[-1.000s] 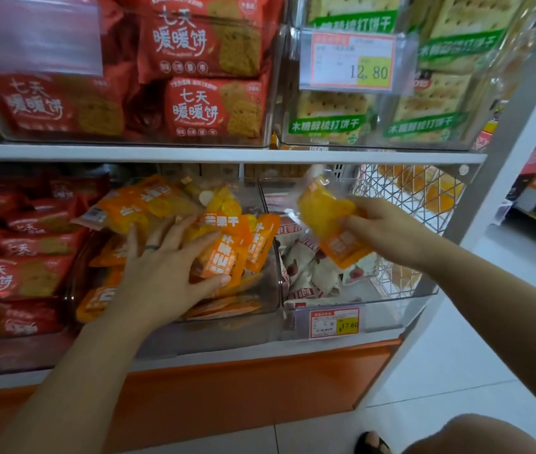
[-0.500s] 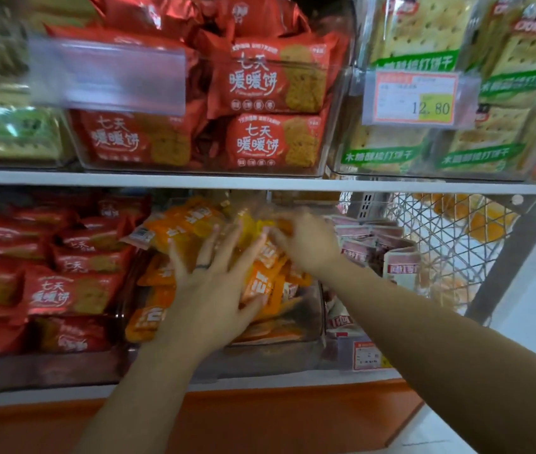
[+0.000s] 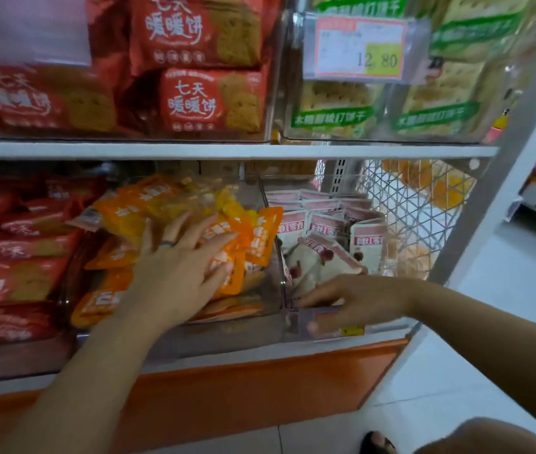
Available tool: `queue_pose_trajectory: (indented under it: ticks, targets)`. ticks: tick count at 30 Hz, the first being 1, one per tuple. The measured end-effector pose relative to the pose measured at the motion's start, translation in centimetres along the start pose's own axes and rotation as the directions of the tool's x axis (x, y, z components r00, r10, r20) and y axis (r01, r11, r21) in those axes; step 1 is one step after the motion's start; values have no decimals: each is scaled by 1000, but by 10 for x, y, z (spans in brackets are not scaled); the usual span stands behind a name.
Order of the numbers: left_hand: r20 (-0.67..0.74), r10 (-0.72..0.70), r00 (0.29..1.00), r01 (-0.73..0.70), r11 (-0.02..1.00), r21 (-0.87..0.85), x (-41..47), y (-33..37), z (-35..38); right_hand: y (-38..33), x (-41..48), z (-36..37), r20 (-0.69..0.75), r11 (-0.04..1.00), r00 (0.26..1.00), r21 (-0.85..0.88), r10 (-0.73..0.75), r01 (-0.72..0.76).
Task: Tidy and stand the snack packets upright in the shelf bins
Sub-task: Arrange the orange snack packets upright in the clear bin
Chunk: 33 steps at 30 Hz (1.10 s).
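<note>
On lower shelf (image 3: 260, 353): left hand (image 3: 178, 276), fingers spread wide, pressing orange packets (image 3: 237, 244) in one bin (image 3: 227, 332); right hand (image 3: 355, 303) reaching over front wall of second bin (image 3: 388, 326), grip unclear.

Left hand (image 3: 178, 276) flat, fingers (image 3: 191, 227) spread, right hand (image 3: 355, 303) low, fingers extended leftward.

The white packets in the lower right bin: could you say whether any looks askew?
Yes. The front white packet lies slumped and tilted, whereas the white packets behind it stand upright in rows.
</note>
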<state>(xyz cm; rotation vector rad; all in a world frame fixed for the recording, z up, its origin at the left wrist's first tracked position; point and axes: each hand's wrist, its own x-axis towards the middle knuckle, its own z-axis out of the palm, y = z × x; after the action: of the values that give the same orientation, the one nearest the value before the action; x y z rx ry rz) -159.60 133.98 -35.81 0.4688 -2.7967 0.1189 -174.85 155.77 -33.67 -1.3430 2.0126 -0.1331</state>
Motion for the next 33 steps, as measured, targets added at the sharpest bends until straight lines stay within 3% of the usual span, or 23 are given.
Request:
queue_pose_trajectory:
  ticks: [6,10,13,16,18,22,25,30,33]
  targets:
    - [-13,-38,999,37,999,-26,0,5,2,-5,19,-2,101,994,995,-111,11,1]
    - [-15,-45,999,45,998,-32,4,3,6,14,-1,-16,153,943,956,-262,249,-204]
    - [-35,-28,999,26,998,-56,4,3,7,30,-19,-24,-6,922,924,-71,382,-381]
    - [-38,-33,999,31,998,-59,4,2,7,46,-2,-27,-385,955,878,26,283,-296]
    - [-35,-32,999,30,997,-65,3,3,5,53,18,-26,-515,969,831,-3,211,-248]
    - [-27,-38,999,36,997,-65,2,2,3,50,51,-22,-418,951,864,241,281,-193]
    - [12,-45,999,46,996,-75,2,1,0,48,51,-22,-464,937,833,306,301,-168]
    - [66,-2,998,5,998,-58,2,-3,-3,58,33,-17,-404,951,864,64,302,-303]
    - [74,1,997,4,998,-67,2,-7,-4,66,23,-11,-407,905,828,-7,385,-425]
